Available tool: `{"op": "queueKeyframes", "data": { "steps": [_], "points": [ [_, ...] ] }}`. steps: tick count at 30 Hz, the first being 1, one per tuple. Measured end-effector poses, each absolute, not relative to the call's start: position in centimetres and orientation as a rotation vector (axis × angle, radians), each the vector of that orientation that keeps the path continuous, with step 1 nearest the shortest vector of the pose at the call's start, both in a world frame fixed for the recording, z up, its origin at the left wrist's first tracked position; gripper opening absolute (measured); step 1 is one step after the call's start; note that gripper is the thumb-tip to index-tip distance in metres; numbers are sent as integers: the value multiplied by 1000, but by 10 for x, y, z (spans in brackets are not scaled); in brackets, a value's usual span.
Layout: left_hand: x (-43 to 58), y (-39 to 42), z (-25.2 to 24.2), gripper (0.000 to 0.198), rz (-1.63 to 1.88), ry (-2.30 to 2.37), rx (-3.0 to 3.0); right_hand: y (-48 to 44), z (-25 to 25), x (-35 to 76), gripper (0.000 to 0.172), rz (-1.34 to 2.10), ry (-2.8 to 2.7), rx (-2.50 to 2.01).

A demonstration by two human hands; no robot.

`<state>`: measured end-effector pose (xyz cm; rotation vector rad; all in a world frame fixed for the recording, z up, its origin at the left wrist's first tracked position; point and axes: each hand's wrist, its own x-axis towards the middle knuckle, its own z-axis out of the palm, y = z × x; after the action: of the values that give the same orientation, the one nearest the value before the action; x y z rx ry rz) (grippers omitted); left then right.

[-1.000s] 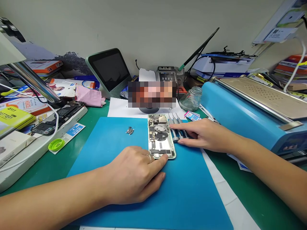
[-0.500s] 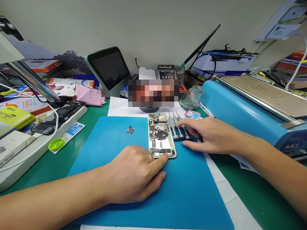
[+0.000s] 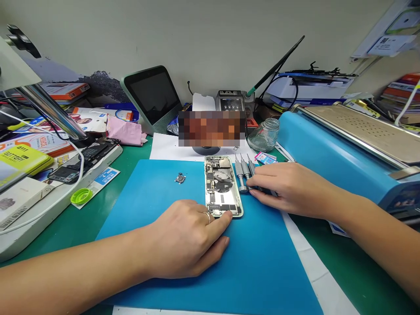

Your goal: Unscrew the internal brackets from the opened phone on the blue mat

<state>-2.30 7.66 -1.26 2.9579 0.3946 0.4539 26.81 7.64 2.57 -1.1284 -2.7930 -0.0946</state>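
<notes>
Nearest, L hand (image 3: 183, 238) lies palm-down on the blue mat (image 3: 147, 192), fingers loose & slightly spread, holding nothing, index tip touching the near-left corner of the opened phone (image 3: 223, 186), which lies lengthwise mid-mat on the bench (image 3: 98, 218). Just R of the phone, R hand (image 3: 285, 188) rests w/ fingers stretched over the handles of the grey screwdrivers (image 3: 243, 173), whose tips point away; can't tell if it grips one. Further back: small loose part (image 3: 180, 178) on the mat L of the phone, glass jar (image 3: 264, 135) beyond the drivers, dark smart display (image 3: 152, 98) by the wall.
</notes>
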Motion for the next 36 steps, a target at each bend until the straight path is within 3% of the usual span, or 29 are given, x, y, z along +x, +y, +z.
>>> {"op": "queueKeyframes", "data": {
  "steps": [14, 20, 25, 30, 36],
  "points": [
    [-22, 76, -12, 37, 437, 395, 2962, 65, 36, 266, 11, 39, -2595, -1057],
    [-21, 77, -11, 35, 424, 397, 2960, 61, 27, 267, 31, 276, -2431, -1137],
    [-20, 76, -10, 36, 422, 395, 2961, 56, 24, 257, 22, 594, -1969, -1101],
    [-21, 77, -9, 35, 429, 394, 2965, 57, 35, 243, 27, 761, -1529, -972],
    [-17, 78, -21, 29, 644, 365, 2968, 61, 27, 238, 35, 909, -1448, -1037]
  ]
}}
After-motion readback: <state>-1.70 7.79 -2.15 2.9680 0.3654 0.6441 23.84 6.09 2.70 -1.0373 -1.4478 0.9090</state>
